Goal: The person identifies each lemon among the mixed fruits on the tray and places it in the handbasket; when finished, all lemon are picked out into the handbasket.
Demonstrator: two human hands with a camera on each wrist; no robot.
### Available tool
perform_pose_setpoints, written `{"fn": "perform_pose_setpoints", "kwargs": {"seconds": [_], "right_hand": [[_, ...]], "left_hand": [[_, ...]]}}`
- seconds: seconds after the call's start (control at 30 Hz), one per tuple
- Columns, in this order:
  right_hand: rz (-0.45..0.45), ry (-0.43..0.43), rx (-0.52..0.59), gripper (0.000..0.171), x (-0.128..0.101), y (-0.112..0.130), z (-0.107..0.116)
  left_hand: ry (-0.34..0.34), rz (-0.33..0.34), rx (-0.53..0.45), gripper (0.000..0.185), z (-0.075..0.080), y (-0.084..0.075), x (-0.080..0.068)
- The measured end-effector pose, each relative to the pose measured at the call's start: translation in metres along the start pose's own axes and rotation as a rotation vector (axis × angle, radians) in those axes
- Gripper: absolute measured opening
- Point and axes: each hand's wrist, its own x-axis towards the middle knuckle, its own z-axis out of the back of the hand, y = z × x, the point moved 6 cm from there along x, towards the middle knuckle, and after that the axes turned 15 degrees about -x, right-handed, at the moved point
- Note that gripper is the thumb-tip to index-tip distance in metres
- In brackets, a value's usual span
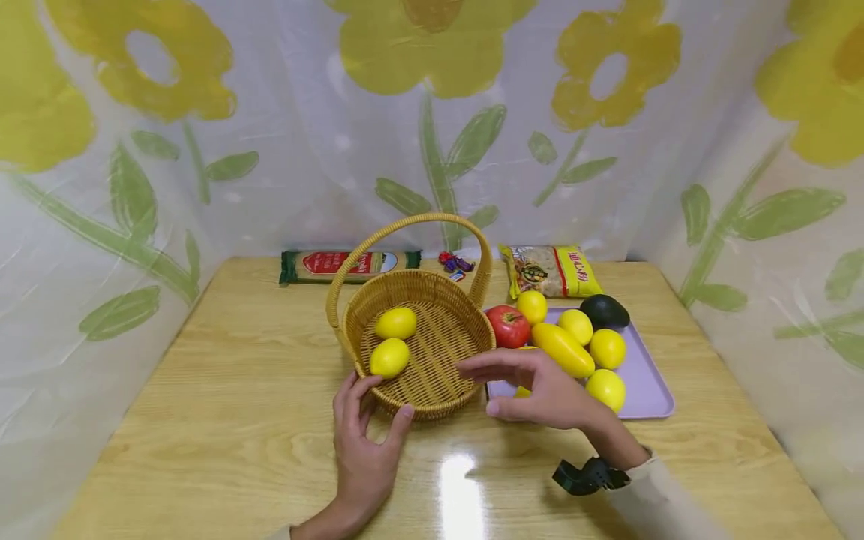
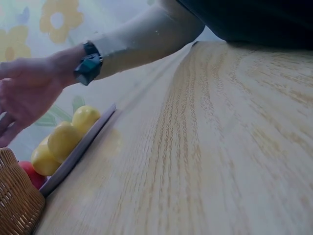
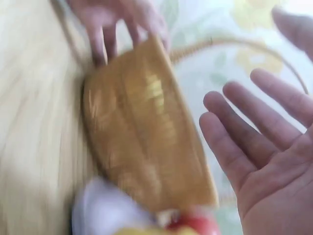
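Observation:
A wicker basket (image 1: 439, 411) with a tall arched handle stands mid-table, holding two lemons (image 1: 396, 323) on its left side. My left hand (image 1: 367, 450) holds the basket's near-left wall, fingertips at the rim and thumb along the front. Over the basket's right edge and the near-left part of a purple tray (image 1: 648, 390) hovers my right hand (image 1: 540, 386), fingers extended with nothing in them. The right wrist view shows the palm of this hand (image 3: 279, 166) beside the blurred basket (image 3: 142, 127). On the tray lie several lemons (image 1: 607, 349), a long yellow fruit (image 1: 562, 349), a red pomegranate (image 1: 508, 326) and a dark avocado (image 1: 604, 311).
Behind the basket lies a green-ended noodle packet (image 1: 317, 264), with small wrapped candies (image 1: 455, 262) to its right. A yellow food bag (image 1: 550, 271) sits behind the tray. Flower-printed curtains (image 1: 283, 150) enclose the table (image 1: 236, 420) at the back and sides.

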Motion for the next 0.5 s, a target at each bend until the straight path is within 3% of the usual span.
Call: {"fn": "perform_pose_setpoints", "kwargs": {"seconds": [0.27,0.5], "right_hand": [[-0.087,-0.175,-0.062,0.052,-0.076,-0.025,0.057],[-0.129,-0.35,-0.097,0.046,-0.148,-0.04,0.09]], "left_hand": [[0.002,-0.008,-0.007,0.059,0.001,0.0,0.0],[0.002,-0.005,-0.004,0.059,0.002,0.001,0.0]]}}
